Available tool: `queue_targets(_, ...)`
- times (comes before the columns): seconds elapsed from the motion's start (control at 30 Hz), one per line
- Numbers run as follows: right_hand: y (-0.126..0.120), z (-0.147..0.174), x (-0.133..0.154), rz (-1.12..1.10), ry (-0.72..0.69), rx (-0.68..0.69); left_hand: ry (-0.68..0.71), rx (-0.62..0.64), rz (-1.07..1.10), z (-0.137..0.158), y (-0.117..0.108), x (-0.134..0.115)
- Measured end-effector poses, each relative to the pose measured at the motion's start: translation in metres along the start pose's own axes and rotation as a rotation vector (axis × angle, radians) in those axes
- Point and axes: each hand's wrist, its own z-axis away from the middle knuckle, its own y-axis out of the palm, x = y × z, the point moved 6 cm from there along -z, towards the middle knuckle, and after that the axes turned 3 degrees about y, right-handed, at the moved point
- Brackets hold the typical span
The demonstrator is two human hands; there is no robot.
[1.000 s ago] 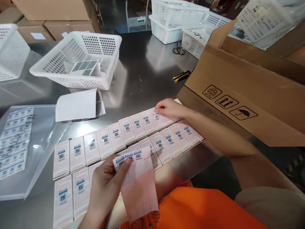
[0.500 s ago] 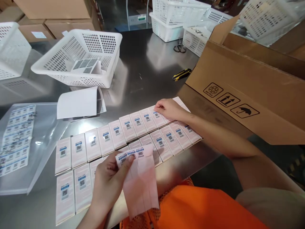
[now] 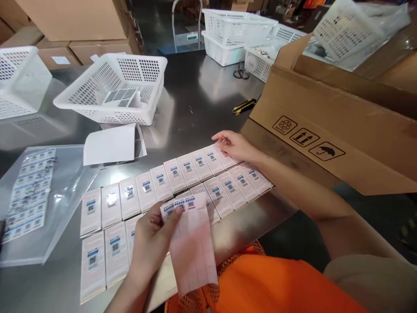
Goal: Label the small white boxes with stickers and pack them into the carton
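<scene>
My left hand (image 3: pixel 153 237) pinches a pink label sheet (image 3: pixel 193 248) by its upper edge, thumb on top. A few blue-and-white QR stickers run along that edge, and the rest of the sheet hangs down bare. Two rows of pale pink boxes (image 3: pixel 93 271) lie side by side on the table, and most visible tops carry a QR sticker. My right hand (image 3: pixel 236 145) rests over a box near the right end of the far row. Its index finger stretches out and the fingers are apart; the hand hides part of that box. The sheet covers some near-row boxes.
A large open carton (image 3: pixel 325 117) stands at the right. A yellow-black utility knife (image 3: pixel 244 106) and scissors (image 3: pixel 241 73) lie beyond the boxes. A white basket (image 3: pixel 130 115) holds papers. At left, a sticker sheet (image 3: pixel 31 191) lies on a clear plastic bag (image 3: pixel 61 208).
My right hand has shifted slightly along the far row, and its index finger has lifted and straightened. The left hand still holds the label sheet. The camera view has moved a little.
</scene>
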Motion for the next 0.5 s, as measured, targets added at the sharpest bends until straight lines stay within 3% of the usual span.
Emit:
queue_targets(0.23,0.006,0.006,0.013,0.232,-0.237,0.003,-0.044,0.052,0.009,-0.002,0.005,0.006)
queue_targets(0.5,0.010,-0.004,0.014,0.371,-0.201,0.077,-0.039,0.014,0.011,-0.003,0.003,0.006)
